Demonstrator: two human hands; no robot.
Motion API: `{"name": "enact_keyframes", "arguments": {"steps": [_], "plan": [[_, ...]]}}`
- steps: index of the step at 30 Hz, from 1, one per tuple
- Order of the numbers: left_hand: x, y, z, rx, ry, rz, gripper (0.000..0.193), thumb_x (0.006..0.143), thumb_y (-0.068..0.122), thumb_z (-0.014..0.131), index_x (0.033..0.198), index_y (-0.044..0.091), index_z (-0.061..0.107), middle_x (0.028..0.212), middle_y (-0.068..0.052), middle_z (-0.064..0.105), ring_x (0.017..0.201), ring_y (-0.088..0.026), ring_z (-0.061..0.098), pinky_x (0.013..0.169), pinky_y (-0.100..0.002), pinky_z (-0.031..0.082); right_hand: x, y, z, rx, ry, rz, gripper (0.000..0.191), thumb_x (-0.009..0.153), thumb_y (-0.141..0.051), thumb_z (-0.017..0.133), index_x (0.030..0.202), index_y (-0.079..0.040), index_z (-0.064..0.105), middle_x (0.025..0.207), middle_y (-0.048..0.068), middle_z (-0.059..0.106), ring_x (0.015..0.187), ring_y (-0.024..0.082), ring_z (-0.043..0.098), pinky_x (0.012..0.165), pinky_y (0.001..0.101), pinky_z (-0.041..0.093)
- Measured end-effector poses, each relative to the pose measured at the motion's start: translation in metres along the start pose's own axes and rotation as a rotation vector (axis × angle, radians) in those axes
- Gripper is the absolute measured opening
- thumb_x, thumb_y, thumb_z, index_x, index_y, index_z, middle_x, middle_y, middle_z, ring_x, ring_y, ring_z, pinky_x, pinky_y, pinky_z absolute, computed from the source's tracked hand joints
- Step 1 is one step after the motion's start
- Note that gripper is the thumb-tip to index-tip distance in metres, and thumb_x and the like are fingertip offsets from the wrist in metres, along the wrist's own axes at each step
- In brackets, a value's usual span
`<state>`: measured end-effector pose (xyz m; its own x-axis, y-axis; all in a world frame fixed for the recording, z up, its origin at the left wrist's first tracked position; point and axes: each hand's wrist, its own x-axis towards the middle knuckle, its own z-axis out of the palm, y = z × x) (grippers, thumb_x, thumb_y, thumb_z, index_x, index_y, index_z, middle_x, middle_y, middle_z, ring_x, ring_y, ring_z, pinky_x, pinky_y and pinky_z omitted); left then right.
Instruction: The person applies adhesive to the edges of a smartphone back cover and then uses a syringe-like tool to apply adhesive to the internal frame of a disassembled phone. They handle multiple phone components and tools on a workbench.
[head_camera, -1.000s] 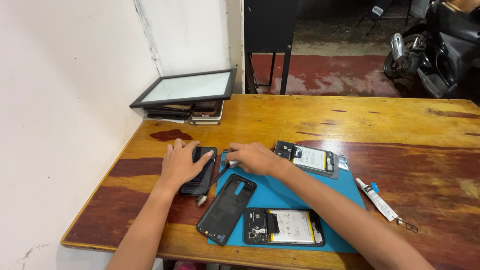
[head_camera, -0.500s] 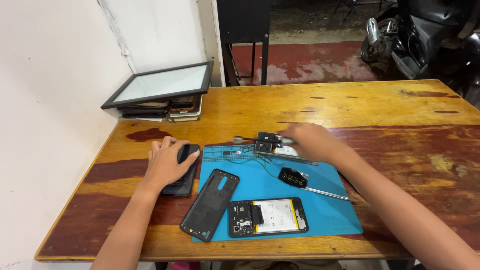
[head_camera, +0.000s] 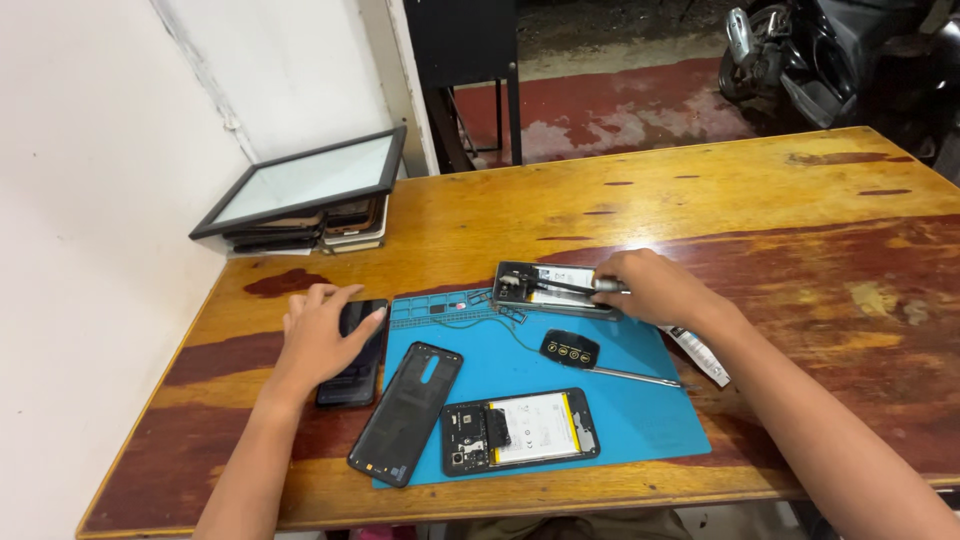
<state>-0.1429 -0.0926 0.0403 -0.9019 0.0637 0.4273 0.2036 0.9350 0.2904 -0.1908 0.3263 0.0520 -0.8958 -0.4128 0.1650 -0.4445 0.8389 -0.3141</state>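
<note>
Nearest, an open phone (head_camera: 521, 432) lies flat on a blue mat (head_camera: 640, 420), its white battery and dark parts showing. Beside it, a black back cover (head_camera: 406, 412) lies slanted, thin and smooth with round corners. Farther up the mat sits a small black oval tool (head_camera: 570, 349) with a thin metal rod. The left hand (head_camera: 322, 338) rests flat and loose on a dark phone (head_camera: 357, 360) that lies on the worn, shiny wood table (head_camera: 760, 200). The right hand (head_camera: 655, 288) pinches a thin silver tool (head_camera: 600, 286) over a second open phone (head_camera: 545, 288) at the mat's far edge. Far left, flat screens are stacked (head_camera: 300, 200) by the white wall.
</note>
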Motion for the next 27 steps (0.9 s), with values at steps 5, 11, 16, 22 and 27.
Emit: {"name": "enact_keyframes", "arguments": {"steps": [5, 11, 16, 22, 27], "plan": [[-0.009, 0.016, -0.023, -0.078, 0.149, 0.119, 0.047, 0.087, 0.042, 0.073, 0.123, 0.012, 0.071, 0.124, -0.011, 0.063, 0.115, -0.034, 0.050, 0.103, -0.047, 0.039, -0.004, -0.005, -0.003, 0.006, -0.028, 0.032, 0.031, 0.083, -0.027, 0.078, 0.107, -0.008, 0.076, 0.102, 0.016, 0.075, 0.097, 0.034, 0.070, 0.086, 0.0438, 0.055], [-0.080, 0.084, -0.025, -0.200, 0.108, 0.280, 0.048, 0.079, 0.039, 0.078, 0.119, 0.013, 0.070, 0.123, -0.010, 0.062, 0.117, -0.032, 0.053, 0.099, -0.047, 0.041, -0.011, -0.012, -0.013, 0.172, 0.126, -0.146, 0.022, 0.084, -0.017, 0.071, 0.101, -0.003, 0.073, 0.095, 0.015, 0.074, 0.088, 0.031, 0.071, 0.079, 0.0418, 0.056], [-0.119, 0.136, 0.023, -0.285, 0.074, 0.368, 0.055, 0.069, 0.039, 0.088, 0.114, 0.012, 0.074, 0.118, -0.012, 0.062, 0.113, -0.031, 0.057, 0.089, -0.046, 0.043, -0.018, -0.040, -0.006, 0.428, 0.157, -0.342, 0.020, 0.091, -0.020, 0.071, 0.103, -0.004, 0.071, 0.095, 0.015, 0.072, 0.085, 0.028, 0.071, 0.076, 0.0393, 0.056], [-0.138, 0.163, 0.061, -0.297, 0.163, 0.355, 0.034, 0.076, 0.033, 0.086, 0.102, 0.012, 0.078, 0.105, -0.006, 0.068, 0.103, -0.029, 0.062, 0.081, -0.043, 0.045, -0.024, -0.064, 0.008, 0.464, 0.212, -0.416, 0.023, 0.091, -0.024, 0.074, 0.105, -0.006, 0.072, 0.095, 0.012, 0.075, 0.089, 0.030, 0.071, 0.077, 0.0403, 0.054], [-0.147, 0.158, 0.062, -0.354, 0.170, 0.339, 0.028, 0.077, 0.028, 0.084, 0.099, 0.012, 0.077, 0.100, -0.004, 0.068, 0.099, -0.027, 0.061, 0.082, -0.043, 0.046, -0.019, -0.066, 0.020, 0.398, 0.206, -0.367, 0.024, 0.092, -0.026, 0.073, 0.107, -0.008, 0.071, 0.098, 0.012, 0.074, 0.092, 0.031, 0.071, 0.077, 0.0414, 0.054]]}}
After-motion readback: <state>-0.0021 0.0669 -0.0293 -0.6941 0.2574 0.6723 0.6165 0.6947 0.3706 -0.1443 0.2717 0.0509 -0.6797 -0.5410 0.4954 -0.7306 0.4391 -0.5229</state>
